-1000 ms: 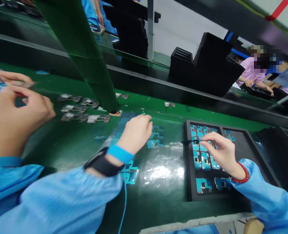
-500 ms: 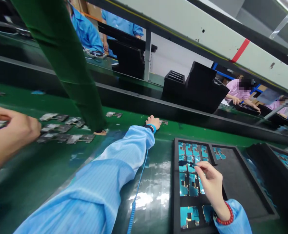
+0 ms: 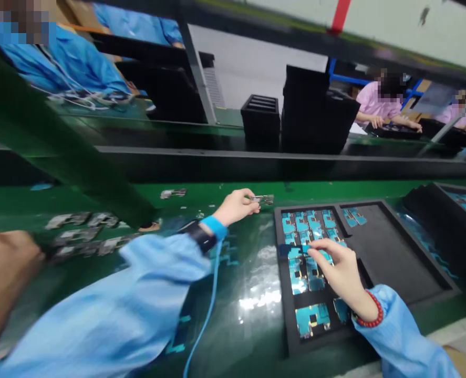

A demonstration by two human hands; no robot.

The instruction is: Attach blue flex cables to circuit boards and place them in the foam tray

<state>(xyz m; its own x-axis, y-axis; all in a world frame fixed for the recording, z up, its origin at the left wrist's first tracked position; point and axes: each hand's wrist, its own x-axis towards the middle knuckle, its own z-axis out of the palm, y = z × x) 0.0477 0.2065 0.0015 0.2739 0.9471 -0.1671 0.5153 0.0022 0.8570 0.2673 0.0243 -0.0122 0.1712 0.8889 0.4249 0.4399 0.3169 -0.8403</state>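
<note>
My left hand (image 3: pixel 236 207), with a blue band and a black strap at the wrist, pinches a small metallic part (image 3: pixel 266 199) at the green strip along the bench's back. On the right, my right hand (image 3: pixel 341 269), wearing a red bead bracelet, holds a dark and teal piece (image 3: pixel 292 251) between thumb and fingers. That piece is over a black tray (image 3: pixel 282 304) with several teal circuit boards (image 3: pixel 312 318) in its compartments. Whether it touches the boards below is unclear.
Several metallic parts (image 3: pixel 75 234) lie at the left, beside a slanted green post (image 3: pixel 79 157). Another person's hand (image 3: pixel 10 262) is at the left edge. A blue cord (image 3: pixel 205 328) hangs from my left wrist. Stacked black trays (image 3: pixel 425 210) stand at the right.
My left hand has closed on the metallic part and turned, with its thumb side now showing. My right hand still holds its piece over the tray. The camera view has shifted.
</note>
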